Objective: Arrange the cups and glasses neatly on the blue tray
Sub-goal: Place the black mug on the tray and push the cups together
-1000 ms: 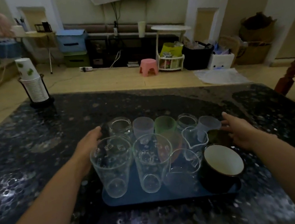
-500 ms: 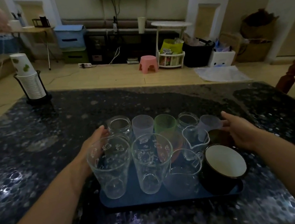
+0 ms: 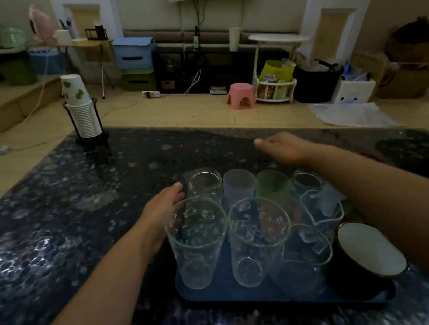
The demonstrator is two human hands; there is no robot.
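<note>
The left hand (image 3: 162,211) lies palm down at the far left corner of the blue tray (image 3: 223,291), fingers loosely curled by a clear glass (image 3: 205,183); whether it grips anything cannot be told. The right hand (image 3: 284,147) hovers flat and open beyond the cups, holding nothing. The tray sits on a dark speckled table (image 3: 49,232), with a paper-cup stack (image 3: 82,110) at its far left.

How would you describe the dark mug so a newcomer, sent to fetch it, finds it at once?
Find the blue tray on the dark speckled table. At the tray's near right corner stands the mug, just under the person's right forearm. It is the only opaque dark vessel there, white inside; its neighbours are clear or tinted see-through.
</note>
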